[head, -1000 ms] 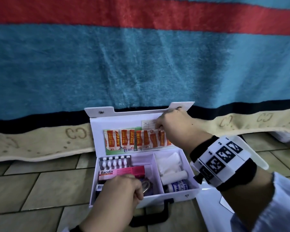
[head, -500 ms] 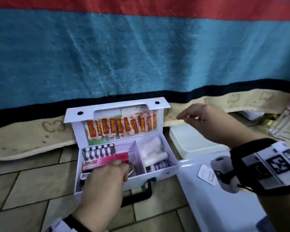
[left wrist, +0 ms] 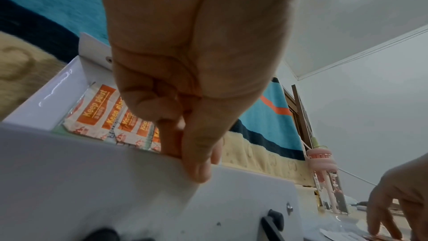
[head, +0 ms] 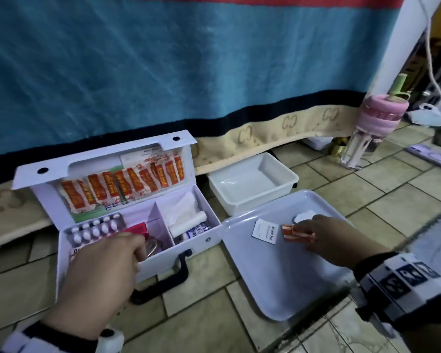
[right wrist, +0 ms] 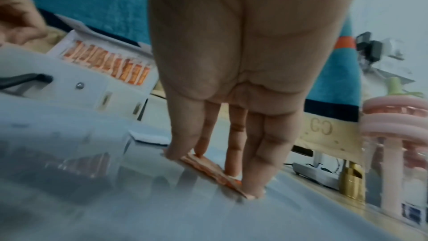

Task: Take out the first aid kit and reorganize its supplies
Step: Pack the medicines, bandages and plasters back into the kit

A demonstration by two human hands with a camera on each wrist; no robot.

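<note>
**Plasters on the tray, kit braced by its front wall**

Plainly, the nearest risk sits at the right hand (head: 334,238): its straightened fingers (right wrist: 254,177) press the small orange-and-white plaster strips (head: 297,233) flat against the glossy white plastic tray (head: 278,289), and on so slick a surface I judge the strips could slide or fan out when the fingers lift. They lie just beside the white square alcohol pad sachet (head: 264,230), at about nine o'clock of them, so a careless push could muddle the two.

A second risk is at the white hard-shell first aid kit (head: 209,240). The left hand (head: 105,271) pinches its front wall, thumb (left wrist: 197,162) outside and fingers curled over the rim. The raised lid leans toward twelve o'clock with a row of orange plasters (head: 122,187) tucked loosely in it; a tug on the wall could tip the box or shake them out.

The kit stands open on the beige tiled floor (head: 392,200), at nine o'clock of the tray, black handle (head: 178,273) facing the person. Its left compartment holds a silver blister pack of white tablets (head: 94,230) and a pink box; the right holds a white bandage roll (head: 189,220) and gauze. An empty-looking white rectangular tub (head: 285,174) sits at twelve o'clock of the tray.
</note>
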